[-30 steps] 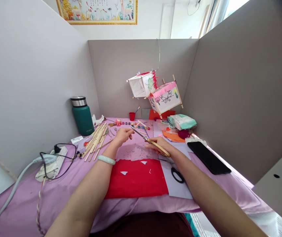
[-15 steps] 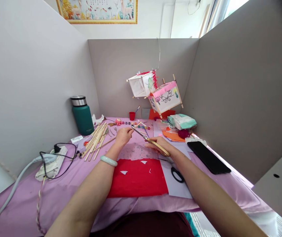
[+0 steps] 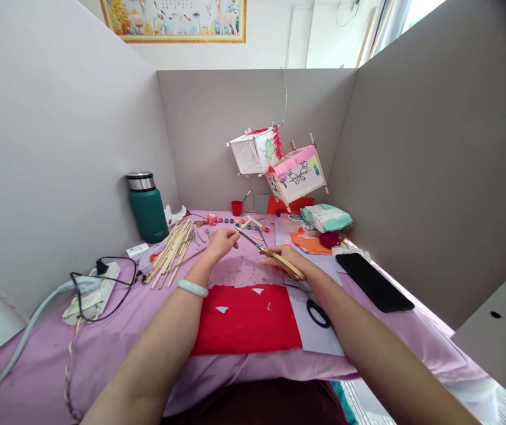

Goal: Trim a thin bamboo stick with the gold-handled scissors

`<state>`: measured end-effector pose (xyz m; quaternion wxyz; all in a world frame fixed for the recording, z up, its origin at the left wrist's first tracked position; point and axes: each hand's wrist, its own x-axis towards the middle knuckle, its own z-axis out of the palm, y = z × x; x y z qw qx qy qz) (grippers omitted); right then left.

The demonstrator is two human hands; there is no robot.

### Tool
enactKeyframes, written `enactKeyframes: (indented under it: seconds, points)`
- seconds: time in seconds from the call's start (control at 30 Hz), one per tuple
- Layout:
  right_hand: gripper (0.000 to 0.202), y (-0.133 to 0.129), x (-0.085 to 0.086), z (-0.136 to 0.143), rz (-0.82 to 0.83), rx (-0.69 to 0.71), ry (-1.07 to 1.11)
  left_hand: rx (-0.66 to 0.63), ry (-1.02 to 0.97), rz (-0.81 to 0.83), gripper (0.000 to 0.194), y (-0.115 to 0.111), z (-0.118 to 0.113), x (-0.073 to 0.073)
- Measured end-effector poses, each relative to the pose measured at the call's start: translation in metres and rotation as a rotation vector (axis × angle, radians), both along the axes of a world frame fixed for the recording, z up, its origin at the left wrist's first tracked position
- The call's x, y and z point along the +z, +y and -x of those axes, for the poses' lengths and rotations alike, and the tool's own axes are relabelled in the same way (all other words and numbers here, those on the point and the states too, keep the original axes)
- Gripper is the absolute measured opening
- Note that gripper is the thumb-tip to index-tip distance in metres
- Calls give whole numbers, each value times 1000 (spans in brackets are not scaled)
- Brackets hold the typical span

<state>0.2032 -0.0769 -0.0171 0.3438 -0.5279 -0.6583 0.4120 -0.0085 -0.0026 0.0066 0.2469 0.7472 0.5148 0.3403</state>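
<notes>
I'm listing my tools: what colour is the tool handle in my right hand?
The tool handle is yellowish tan, shown in the head view.

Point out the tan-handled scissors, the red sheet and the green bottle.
Tan-handled scissors (image 3: 274, 255): head view, on the handle, near the blades.
Red sheet (image 3: 248, 324): head view, on its bare middle.
Green bottle (image 3: 149, 213): head view, on the body, below the metal neck.

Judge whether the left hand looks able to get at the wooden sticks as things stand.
Probably yes: the wooden sticks lie to the left of the left hand, with nothing tall in between. It is by the tip of the gold-handled tool; whether it pinches anything is unclear.
</notes>
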Motion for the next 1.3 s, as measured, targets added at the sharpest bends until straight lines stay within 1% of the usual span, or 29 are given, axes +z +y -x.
enactKeyframes:
  seconds: [0.07,0.13,0.27,0.33,0.4,0.47,0.57,0.63,0.7,0.8,0.87,0.93,1.03,1.1,1.13,1.23,1.3]
  points:
    - [48,2,-3,-1,1,-6,11,37,89,-130,26,0,-2,-1]
    - [47,3,-4,-1,1,-2,21,65,127,-211,25,0,-3,-2]
    - [46,2,-2,0,13,6,29,67,136,-269,28,0,-2,-2]
    - [45,1,-1,0,13,14,22,49,107,-239,30,0,0,-1]
    - [45,-1,1,0,13,26,13,30,54,-159,29,1,2,0]
    - [46,-4,4,0,18,40,15,-6,-30,-28,27,1,5,1]
    - [49,-6,6,0,27,47,19,-82,-147,165,32,2,7,1]
    - [48,-6,6,0,27,41,14,-87,-151,181,33,2,7,1]
    - [46,-5,5,0,25,33,11,-38,-82,92,31,2,5,0]
    - [44,-1,1,0,25,9,15,35,56,-120,27,1,0,-2]
    - [44,1,-2,-1,27,-2,22,65,113,-220,25,1,-3,-4]
    - [44,2,-3,-1,17,6,33,81,148,-273,25,1,-4,-5]
    - [44,3,-4,-1,3,15,34,65,162,-301,29,1,-3,-5]
    - [45,2,-3,0,2,13,28,43,139,-264,31,1,-2,-4]
    - [46,1,-2,0,1,17,27,32,110,-221,31,1,-1,-2]
    - [47,-2,1,0,3,41,32,-15,-55,7,27,0,2,1]
    - [47,-4,2,-1,7,51,29,-71,-178,168,29,-1,4,3]
